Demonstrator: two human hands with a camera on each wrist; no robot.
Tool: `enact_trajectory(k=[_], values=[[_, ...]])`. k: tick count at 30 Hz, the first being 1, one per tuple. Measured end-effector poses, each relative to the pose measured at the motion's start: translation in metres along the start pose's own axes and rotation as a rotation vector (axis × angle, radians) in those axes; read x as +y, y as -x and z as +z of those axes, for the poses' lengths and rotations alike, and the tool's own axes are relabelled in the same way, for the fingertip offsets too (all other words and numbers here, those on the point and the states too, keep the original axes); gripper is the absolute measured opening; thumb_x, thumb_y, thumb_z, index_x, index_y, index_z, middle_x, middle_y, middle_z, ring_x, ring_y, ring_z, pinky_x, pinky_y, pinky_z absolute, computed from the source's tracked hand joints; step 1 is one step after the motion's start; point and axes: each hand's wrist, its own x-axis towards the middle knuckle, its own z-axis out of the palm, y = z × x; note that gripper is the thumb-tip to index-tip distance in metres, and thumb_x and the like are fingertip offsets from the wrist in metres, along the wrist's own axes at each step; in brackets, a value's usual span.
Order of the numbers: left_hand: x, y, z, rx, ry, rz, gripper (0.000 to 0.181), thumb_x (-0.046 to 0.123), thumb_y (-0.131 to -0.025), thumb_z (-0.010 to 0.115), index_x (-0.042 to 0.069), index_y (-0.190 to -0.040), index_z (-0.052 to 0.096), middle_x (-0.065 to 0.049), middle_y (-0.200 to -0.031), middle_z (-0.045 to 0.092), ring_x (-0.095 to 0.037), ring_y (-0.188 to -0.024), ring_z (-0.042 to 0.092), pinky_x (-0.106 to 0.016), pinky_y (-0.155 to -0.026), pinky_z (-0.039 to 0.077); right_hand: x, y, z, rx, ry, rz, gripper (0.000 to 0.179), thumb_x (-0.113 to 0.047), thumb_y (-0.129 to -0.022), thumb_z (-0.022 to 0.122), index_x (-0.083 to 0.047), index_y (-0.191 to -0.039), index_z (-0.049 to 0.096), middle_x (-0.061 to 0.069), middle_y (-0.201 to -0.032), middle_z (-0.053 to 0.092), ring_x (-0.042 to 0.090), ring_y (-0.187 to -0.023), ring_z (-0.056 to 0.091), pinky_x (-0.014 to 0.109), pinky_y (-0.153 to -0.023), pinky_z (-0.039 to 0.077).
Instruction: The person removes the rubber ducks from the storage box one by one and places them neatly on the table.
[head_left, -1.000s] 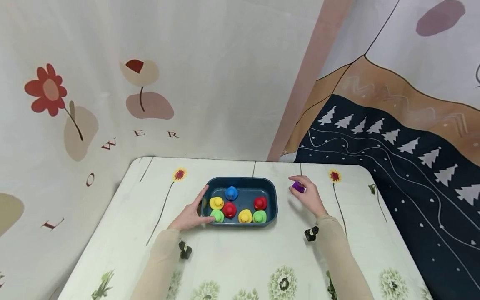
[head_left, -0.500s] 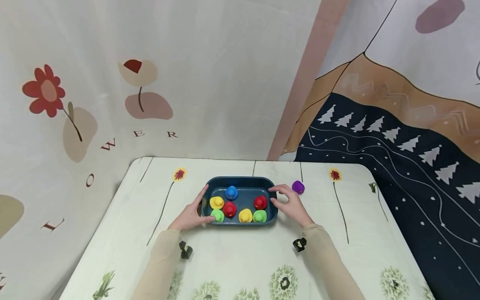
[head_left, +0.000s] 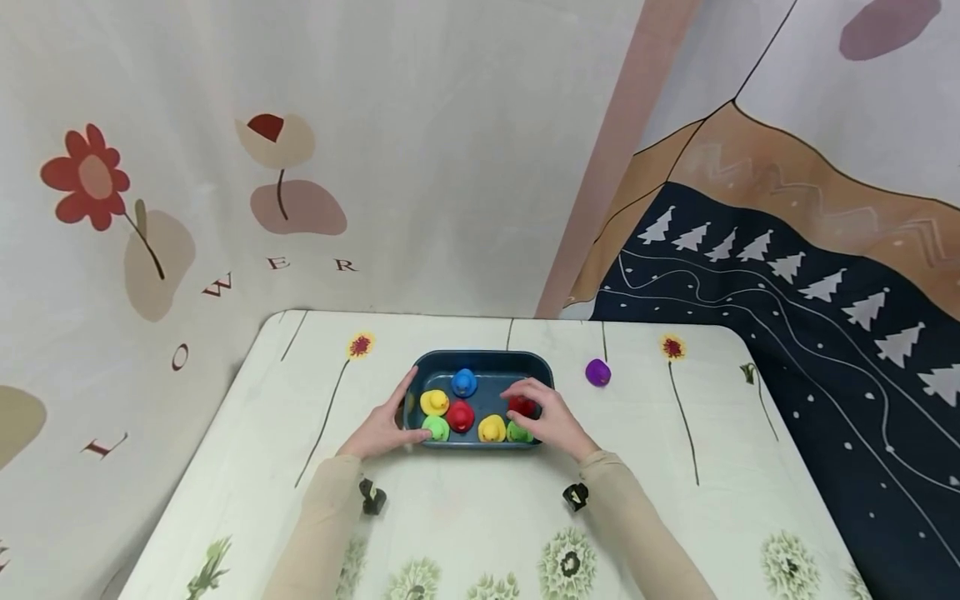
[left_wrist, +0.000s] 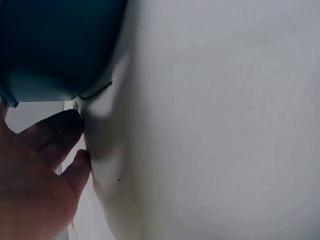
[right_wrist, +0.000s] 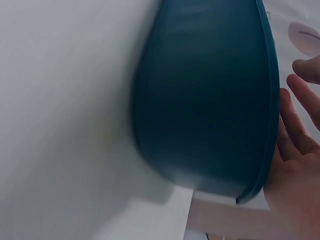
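A dark blue tray [head_left: 480, 445] holds several small rubber ducks. My left hand [head_left: 382, 433] rests at the tray's left end, thumb over the front rim and index finger along the left side; the left wrist view shows its other fingers [left_wrist: 59, 142] loosely extended beside the wall. My right hand [head_left: 553, 419] reaches over the right end, finger and thumb apart above a red duck [head_left: 522, 406] that they partly cover. Under this hand a green duck [head_left: 517, 432] is partly hidden. In the right wrist view the right fingers [right_wrist: 295, 127] extend past the tray's rim.
A purple duck [head_left: 597, 372] sits on the white flowered tablecloth [head_left: 480, 508], right of the tray. Inside the tray are a blue duck [head_left: 464, 383], two yellow ducks, another red duck [head_left: 461, 416] and another green duck [head_left: 437, 428]. A printed curtain [head_left: 420, 167] hangs behind.
My right hand has let go of the purple duck on the tablecloth and moved left over the tray to the red duck. The left hand has stayed at the tray's left end.
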Motion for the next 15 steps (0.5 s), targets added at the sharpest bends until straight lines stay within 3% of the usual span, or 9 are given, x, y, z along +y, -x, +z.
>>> enact_trajectory(k=[5, 11, 15], values=[[0.000, -0.001, 0.000, -0.001, 0.001, 0.012, 0.106, 0.035, -0.079, 0.080, 0.038, -0.155, 0.006, -0.026, -0.153, 0.024, -0.046, -0.133, 0.032, -0.065, -0.105, 0.024, -0.001, -0.002, 0.010, -0.072, -0.028, 0.021, 0.027, 0.001, -0.086, 0.070, 0.001, -0.112, 0.067, 0.009, -0.112, 0.060, 0.033, -0.094, 0.060, 0.042, -0.083, 0.052], [0.000, 0.000, 0.001, 0.003, 0.001, 0.010, 0.107, 0.036, -0.079, 0.080, 0.038, -0.155, 0.006, -0.026, -0.153, 0.025, -0.047, -0.132, 0.033, -0.064, -0.104, 0.026, -0.003, -0.005, 0.017, -0.189, 0.015, 0.117, 0.023, -0.003, -0.086, 0.070, -0.003, -0.109, 0.069, 0.005, -0.104, 0.061, 0.020, -0.087, 0.060, 0.031, -0.078, 0.053], [-0.002, 0.000, 0.002, 0.006, -0.002, 0.016, 0.106, 0.038, -0.079, 0.080, 0.039, -0.155, 0.006, -0.026, -0.152, 0.026, -0.046, -0.132, 0.034, -0.064, -0.104, 0.027, -0.003, -0.009, 0.017, -0.249, 0.024, 0.157, 0.023, -0.001, -0.086, 0.069, -0.002, -0.109, 0.069, 0.004, -0.100, 0.062, 0.017, -0.086, 0.059, 0.030, -0.078, 0.053]])
